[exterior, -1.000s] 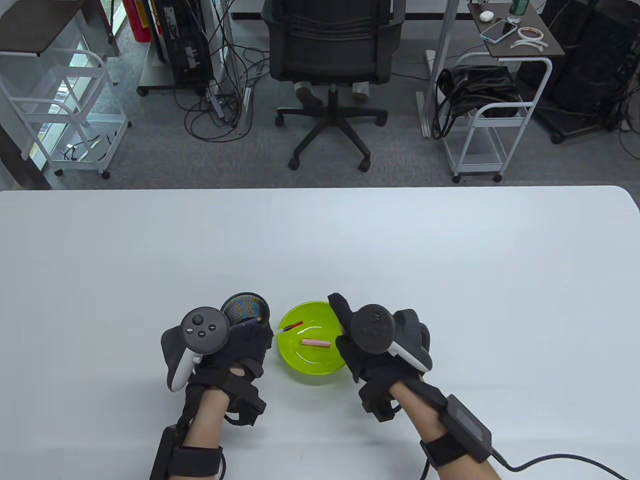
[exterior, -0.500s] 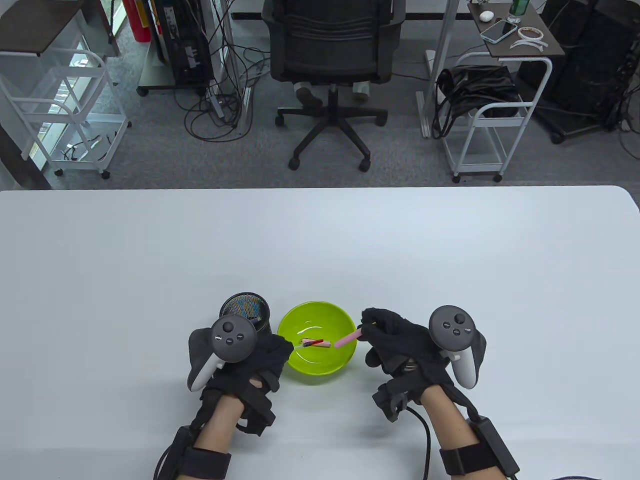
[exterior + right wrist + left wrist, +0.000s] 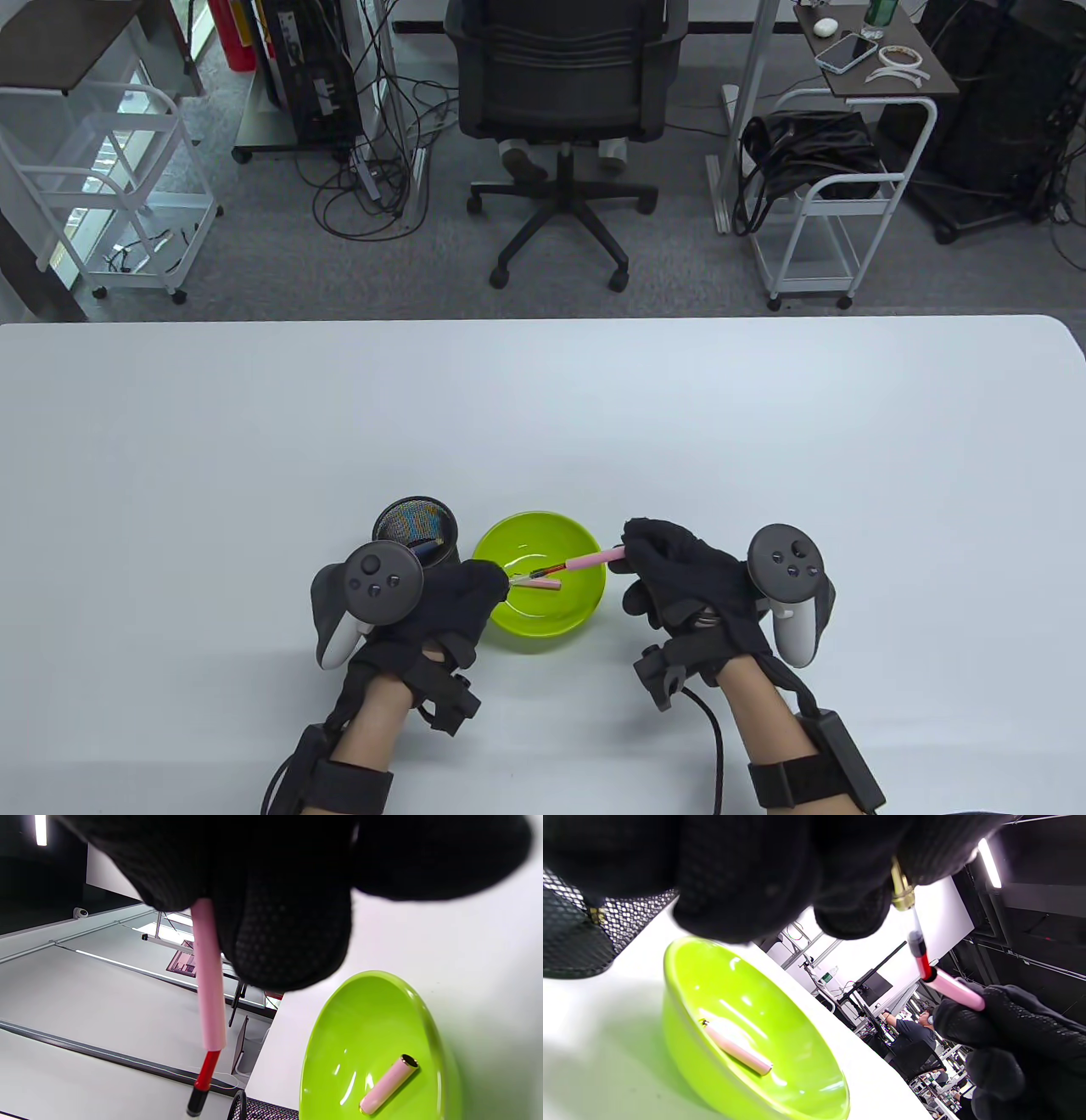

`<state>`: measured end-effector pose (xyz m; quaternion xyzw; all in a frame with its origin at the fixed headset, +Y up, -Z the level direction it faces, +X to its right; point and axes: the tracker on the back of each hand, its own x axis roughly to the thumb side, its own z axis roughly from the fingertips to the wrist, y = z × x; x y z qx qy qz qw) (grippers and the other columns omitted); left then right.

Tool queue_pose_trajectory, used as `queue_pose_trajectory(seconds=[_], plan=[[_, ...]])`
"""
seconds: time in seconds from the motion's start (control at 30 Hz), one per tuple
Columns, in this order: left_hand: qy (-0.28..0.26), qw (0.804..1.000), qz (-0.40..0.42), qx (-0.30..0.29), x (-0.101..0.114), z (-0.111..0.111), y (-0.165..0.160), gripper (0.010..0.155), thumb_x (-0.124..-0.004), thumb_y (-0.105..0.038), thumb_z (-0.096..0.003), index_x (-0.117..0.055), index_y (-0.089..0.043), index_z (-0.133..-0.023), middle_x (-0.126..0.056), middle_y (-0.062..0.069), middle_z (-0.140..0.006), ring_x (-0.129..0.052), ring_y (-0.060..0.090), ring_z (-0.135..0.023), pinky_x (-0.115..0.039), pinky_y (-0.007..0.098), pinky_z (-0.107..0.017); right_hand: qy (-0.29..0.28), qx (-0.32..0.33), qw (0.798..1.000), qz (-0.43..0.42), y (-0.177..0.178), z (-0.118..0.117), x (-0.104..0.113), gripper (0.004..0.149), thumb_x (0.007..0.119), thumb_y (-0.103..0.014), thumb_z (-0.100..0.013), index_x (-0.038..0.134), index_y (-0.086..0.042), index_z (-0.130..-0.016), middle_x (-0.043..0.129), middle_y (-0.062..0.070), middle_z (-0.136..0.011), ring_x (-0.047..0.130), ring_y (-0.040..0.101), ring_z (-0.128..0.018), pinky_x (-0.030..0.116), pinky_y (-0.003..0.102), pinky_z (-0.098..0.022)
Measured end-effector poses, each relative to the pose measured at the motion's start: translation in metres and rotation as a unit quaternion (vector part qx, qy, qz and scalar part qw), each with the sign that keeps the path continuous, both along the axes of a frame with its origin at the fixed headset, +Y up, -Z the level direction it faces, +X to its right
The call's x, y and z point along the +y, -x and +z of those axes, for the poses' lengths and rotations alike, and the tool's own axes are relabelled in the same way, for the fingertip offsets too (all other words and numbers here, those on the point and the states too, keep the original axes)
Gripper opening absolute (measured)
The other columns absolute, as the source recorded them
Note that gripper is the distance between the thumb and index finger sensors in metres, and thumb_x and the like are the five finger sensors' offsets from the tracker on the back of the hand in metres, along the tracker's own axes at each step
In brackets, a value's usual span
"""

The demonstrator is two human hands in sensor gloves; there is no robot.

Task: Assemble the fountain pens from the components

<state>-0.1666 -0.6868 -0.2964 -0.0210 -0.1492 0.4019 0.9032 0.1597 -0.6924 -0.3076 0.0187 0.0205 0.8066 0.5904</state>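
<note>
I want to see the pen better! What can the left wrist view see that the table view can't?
Only the left wrist view shows the gold collar pinched by the left hand, and the red cartridge entering the pink barrel.

Only the table view shows both trackers, the whole table and the office chair.

Both show the green bowl with a pink cap inside, the mesh cup, and the right hand holding the barrel.

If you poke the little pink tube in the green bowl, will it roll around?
Probably. The pink tube is a smooth, round cylinder, so it likely rolls sideways. The green bowl curves inward, so it should settle back at the bottom. It looks stiff and light.
</note>
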Motion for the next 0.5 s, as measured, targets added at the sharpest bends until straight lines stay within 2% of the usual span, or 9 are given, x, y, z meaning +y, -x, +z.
queue_pose_trajectory(seconds=[0.13,0.3,0.37,0.5], plan=[[0.009,1.0,0.007,-0.023,-0.001,-0.001,-0.001,0.049,-0.065,-0.045,-0.0529,-0.086,-0.011,-0.081,-0.093,0.0,-0.048,-0.096,0.016,-0.033,-0.085,0.044,-0.03,0.007,0.009,1.0,-0.006,0.001,0.0,-0.003,0.045,0.082,-0.037,-0.044,0.084,-0.015,-0.083,0.103,0.006,-0.064,0.107,0.016,-0.025,0.092,0.036,-0.009],[0.026,0.997,0.047,-0.054,-0.005,-0.004,-0.002,0.049,-0.064,-0.044,-0.0531,-0.085,-0.011,-0.082,-0.093,0.001,-0.049,-0.096,0.016,-0.034,-0.084,0.045,-0.03,0.037,0.066,0.996,-0.038,0.01,-0.001,-0.008,0.046,0.081,-0.037,-0.045,0.082,-0.015,-0.085,0.102,0.005,-0.067,0.107,0.017,-0.028,0.092,0.036,-0.011],[0.023,0.997,0.051,-0.051,-0.005,-0.004,0.0,0.049,-0.064,-0.044,-0.053,-0.086,-0.01,-0.081,-0.093,0.001,-0.049,-0.096,0.016,-0.033,-0.084,0.045,-0.03,0.037,0.068,0.996,-0.048,0.011,0.0,-0.007,0.046,0.081,-0.035,-0.044,0.082,-0.015,-0.086,0.101,0.007,-0.069,0.107,0.017,-0.028,0.091,0.035,-0.01],[0.034,0.995,0.066,-0.068,-0.007,-0.004,-0.003,0.049,-0.063,-0.044,-0.0533,-0.086,-0.011,-0.082,-0.093,0.001,-0.049,-0.096,0.016,-0.034,-0.084,0.045,-0.03,0.039,0.116,0.992,-0.04,0.019,0.001,-0.006,0.047,0.081,-0.032,-0.045,0.08,-0.014,-0.088,0.1,0.008,-0.072,0.107,0.018,-0.029,0.09,0.034,-0.009]])
